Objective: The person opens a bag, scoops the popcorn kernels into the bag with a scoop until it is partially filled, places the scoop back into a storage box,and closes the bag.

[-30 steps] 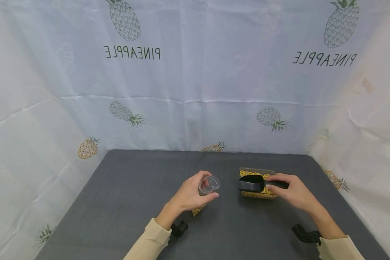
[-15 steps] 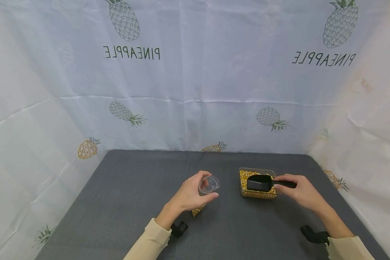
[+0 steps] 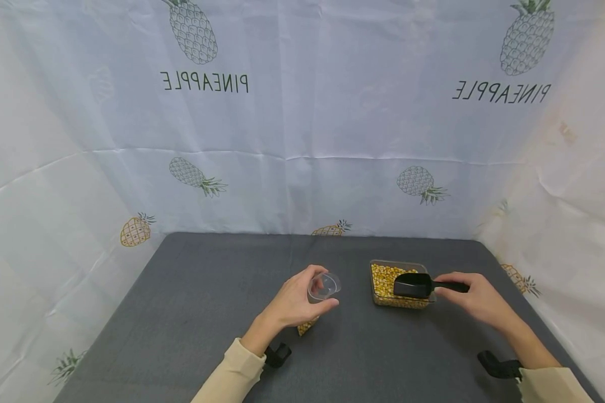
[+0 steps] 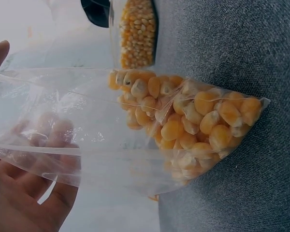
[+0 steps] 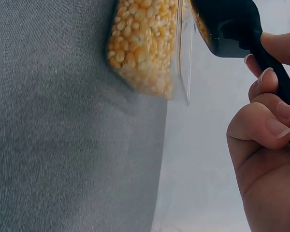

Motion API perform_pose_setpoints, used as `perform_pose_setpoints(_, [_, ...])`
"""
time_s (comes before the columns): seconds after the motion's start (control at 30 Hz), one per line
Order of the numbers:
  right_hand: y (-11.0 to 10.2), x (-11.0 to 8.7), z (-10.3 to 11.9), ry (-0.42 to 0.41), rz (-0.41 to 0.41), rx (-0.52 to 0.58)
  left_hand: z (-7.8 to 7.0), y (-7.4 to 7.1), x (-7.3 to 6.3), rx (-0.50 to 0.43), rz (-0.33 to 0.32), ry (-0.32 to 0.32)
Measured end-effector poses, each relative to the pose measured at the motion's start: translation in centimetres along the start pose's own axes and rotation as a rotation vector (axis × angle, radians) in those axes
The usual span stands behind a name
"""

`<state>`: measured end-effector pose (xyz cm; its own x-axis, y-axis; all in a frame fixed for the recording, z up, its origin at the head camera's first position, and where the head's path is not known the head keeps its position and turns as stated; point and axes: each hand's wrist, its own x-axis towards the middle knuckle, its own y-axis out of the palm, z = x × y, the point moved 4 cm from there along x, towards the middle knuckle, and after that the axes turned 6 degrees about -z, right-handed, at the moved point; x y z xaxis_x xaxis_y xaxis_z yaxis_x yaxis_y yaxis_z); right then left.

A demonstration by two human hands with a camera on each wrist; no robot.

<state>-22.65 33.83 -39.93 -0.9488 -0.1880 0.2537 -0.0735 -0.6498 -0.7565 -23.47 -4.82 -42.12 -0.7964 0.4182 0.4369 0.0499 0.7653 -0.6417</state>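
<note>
Pale patterned cloth (image 3: 302, 123) is hanging beyond the hands, and a dark grey surface (image 3: 206, 313) is spreading beneath them. The left hand (image 3: 298, 298) is holding a clear bag (image 4: 104, 116), its fingers curving round the mouth, which is standing rather wide; corn kernels (image 4: 203, 121) are lying in the bottom of the bag, below this hand, but whether the bottom is touching the surface, I cannot tell. The right hand (image 3: 476, 296) is gripping a black scoop (image 3: 413, 285) by the handle, with fingers closely around it, and the scoop is hovering over the near end of the clear container (image 3: 395, 262), which is sitting between the two hands, closer to the right one. The step in hand seems to be scooping. For doing it well, the scoop should be entering the corn low and almost flat, then rising level, so that nothing is spilling over the rim, while the left hand should be holding the mouth steady without squeezing. Counting carefully, I am finding two hands, one bag, one scoop and one container; the kernels are exceeding my counting, and I cannot tell whether the scoop is carrying any.
</note>
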Motion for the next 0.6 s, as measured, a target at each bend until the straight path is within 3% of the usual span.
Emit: perform_pose_setpoints(0.6, [-0.7,0.1,-1.5,0.045,0.044,-0.039,0.1,0.0,0.0,0.006,0.006,-0.014])
